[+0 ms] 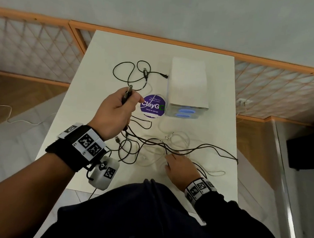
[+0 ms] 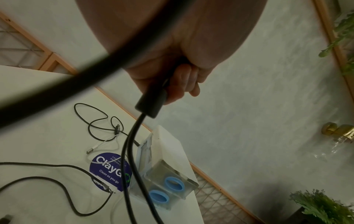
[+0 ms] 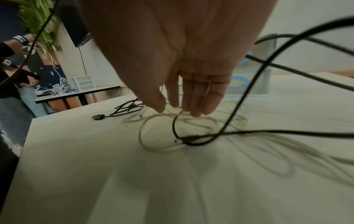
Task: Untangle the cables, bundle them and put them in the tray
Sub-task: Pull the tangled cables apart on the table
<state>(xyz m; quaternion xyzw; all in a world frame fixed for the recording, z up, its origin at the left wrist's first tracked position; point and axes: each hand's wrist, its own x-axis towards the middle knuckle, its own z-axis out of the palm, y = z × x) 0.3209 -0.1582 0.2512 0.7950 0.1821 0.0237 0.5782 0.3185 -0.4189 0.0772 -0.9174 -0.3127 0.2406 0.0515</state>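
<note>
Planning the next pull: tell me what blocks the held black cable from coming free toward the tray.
The left hand grips the black cable, which runs into crossed white cables under the right hand.

A blurred black cable [image 2: 57,75] crosses the left wrist view; the tray [image 1: 188,87] (paper-covered) hides its contents; tangled white cables [image 3: 258,144] smear together.

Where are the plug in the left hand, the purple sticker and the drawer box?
plug [image 1: 127,94], head view, on its black body.
purple sticker [image 1: 152,107], head view, on its lettering.
drawer box [image 1: 188,83], head view, on its white top.
</note>
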